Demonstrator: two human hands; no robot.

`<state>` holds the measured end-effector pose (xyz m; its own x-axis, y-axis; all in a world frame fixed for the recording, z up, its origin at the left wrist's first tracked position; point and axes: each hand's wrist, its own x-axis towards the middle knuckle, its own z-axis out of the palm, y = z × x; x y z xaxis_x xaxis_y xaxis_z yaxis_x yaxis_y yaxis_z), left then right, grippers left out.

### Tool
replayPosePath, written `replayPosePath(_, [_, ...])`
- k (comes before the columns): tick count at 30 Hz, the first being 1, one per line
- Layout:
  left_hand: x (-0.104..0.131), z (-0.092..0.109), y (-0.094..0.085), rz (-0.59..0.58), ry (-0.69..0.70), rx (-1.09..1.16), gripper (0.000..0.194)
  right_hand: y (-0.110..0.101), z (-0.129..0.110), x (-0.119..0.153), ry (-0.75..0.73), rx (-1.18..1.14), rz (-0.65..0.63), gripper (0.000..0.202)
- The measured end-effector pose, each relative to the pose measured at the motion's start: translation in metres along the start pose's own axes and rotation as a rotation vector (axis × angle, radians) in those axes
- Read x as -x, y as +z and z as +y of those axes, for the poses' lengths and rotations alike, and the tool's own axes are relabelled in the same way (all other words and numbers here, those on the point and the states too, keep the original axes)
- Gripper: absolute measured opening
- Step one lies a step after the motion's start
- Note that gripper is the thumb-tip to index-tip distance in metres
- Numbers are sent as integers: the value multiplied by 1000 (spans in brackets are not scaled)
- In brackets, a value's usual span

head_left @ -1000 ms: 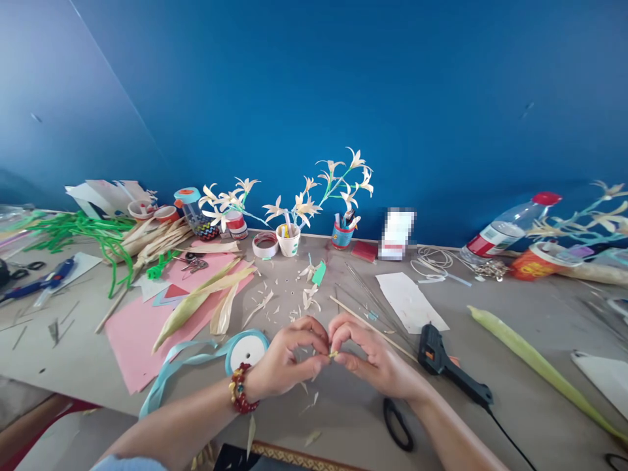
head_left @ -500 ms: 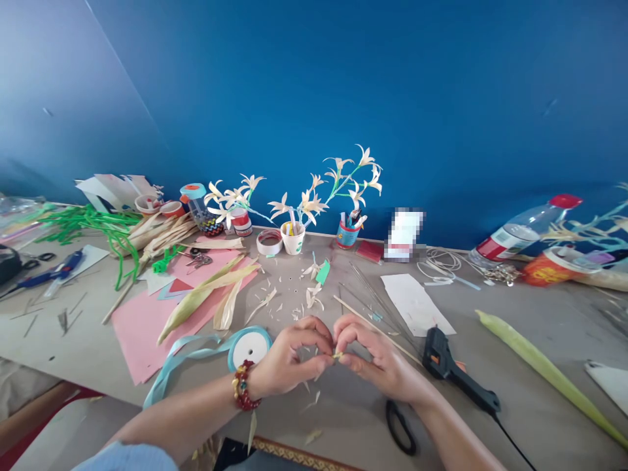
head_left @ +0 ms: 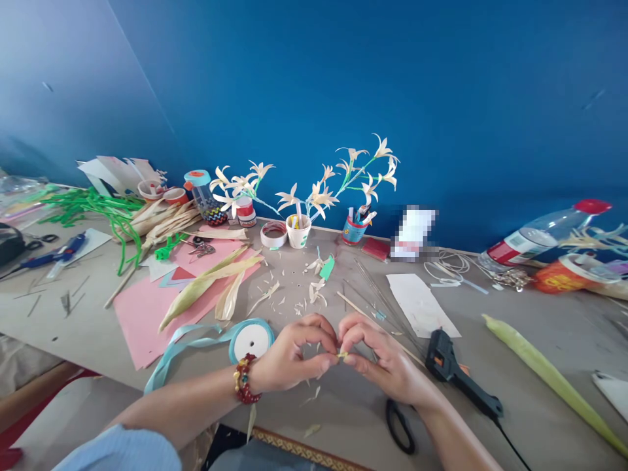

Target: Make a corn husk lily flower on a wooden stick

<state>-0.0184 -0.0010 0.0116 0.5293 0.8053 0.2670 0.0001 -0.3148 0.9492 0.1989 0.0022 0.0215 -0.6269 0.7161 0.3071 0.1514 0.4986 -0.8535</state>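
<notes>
Close by both hands (head_left: 292,358): spool (head_left: 252,343), glue gun (head_left: 445,364)

A scrap (head_left: 342,355) is sitting between the left fingers (head_left: 316,325) and right fingers (head_left: 358,327). Left of them, the spool (head_left: 245,337) is lying near the paper (head_left: 140,327), husks (head_left: 196,294) resting on it. Right, the glue gun (head_left: 441,356) is lying on the worktop (head_left: 353,418). Behind, the cup (head_left: 298,237) is standing left of the pen holder (head_left: 353,234), before the wall (head_left: 294,98).

Over my remote feed, I see a craft workspace: petalled craft flowers (head_left: 321,197) stand along the tabletop's (head_left: 471,314) far edge; a glue gun (head_left: 466,384), ribbon spool (head_left: 252,342) and pink paper (head_left: 142,320) lie nearer its front.
</notes>
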Motion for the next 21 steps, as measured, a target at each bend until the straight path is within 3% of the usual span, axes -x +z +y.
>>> replayPosePath(21, [1, -3, 0, -18, 15, -24, 19, -1, 1, 1, 11, 44, -16, 9])
